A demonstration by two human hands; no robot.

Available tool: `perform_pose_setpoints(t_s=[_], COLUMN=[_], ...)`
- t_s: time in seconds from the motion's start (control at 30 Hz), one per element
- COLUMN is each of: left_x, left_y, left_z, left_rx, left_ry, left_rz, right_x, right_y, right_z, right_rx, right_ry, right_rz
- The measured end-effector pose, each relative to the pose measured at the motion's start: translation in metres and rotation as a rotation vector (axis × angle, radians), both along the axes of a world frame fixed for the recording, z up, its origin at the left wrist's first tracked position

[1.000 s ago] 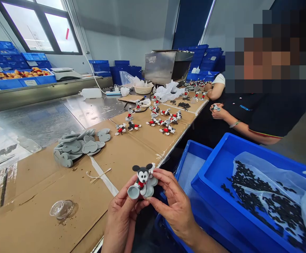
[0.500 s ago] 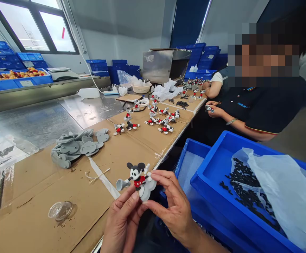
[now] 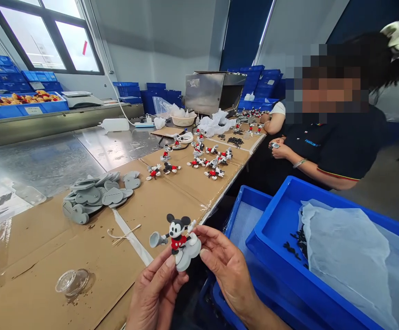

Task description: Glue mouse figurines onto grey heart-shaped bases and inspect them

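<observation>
I hold a small mouse figure (image 3: 178, 238) with black ears and red shorts, seated on a grey heart-shaped base, just over the table's near edge. My left hand (image 3: 154, 293) pinches the base from below with thumb and forefinger. My right hand (image 3: 225, 270) grips the figure's right side with its fingertips. A grey horn-like piece juts from the figure to the left.
A pile of grey heart bases (image 3: 94, 195) lies on the cardboard-covered table (image 3: 48, 266). Several finished figures (image 3: 206, 160) stand farther along. A clear dish (image 3: 71, 280) sits near me. Blue bins (image 3: 271, 229) on my right hold small black parts under plastic film (image 3: 340, 247). A seated co-worker's hand (image 3: 280, 149) holds a figure.
The figure has been turned so it faces left with the horn sticking out. The plastic film has settled over the black parts in the bin. My view shifted slightly.
</observation>
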State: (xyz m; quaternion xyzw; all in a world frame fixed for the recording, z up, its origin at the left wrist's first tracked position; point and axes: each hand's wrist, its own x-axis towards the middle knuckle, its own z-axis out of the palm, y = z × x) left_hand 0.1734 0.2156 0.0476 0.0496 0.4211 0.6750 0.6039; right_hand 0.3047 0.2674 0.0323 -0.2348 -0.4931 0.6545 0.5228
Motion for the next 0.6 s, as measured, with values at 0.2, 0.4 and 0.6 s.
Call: perform_pose_setpoints(t_s=[0.2, 0.4, 0.6], left_x=[0.001, -0.0001, 0.002], left_y=[-0.0009, -0.0013, -0.0017], left_z=[0.0039, 0.0045, 0.0078], left_rx=[-0.021, -0.013, -0.01], left_ry=[0.025, 0.015, 0.006], left_rz=[0.036, 0.023, 0.035], right_x=[0.0004, -0.001, -0.0009], right_y=[0.0023, -0.0004, -0.0024], right_z=[0.0027, -0.002, 0.0017], right_rx=[-0.146, -0.127, 0.101], right_ry=[0.005, 0.034, -0.002], right_rz=[0.033, 0.037, 0.008])
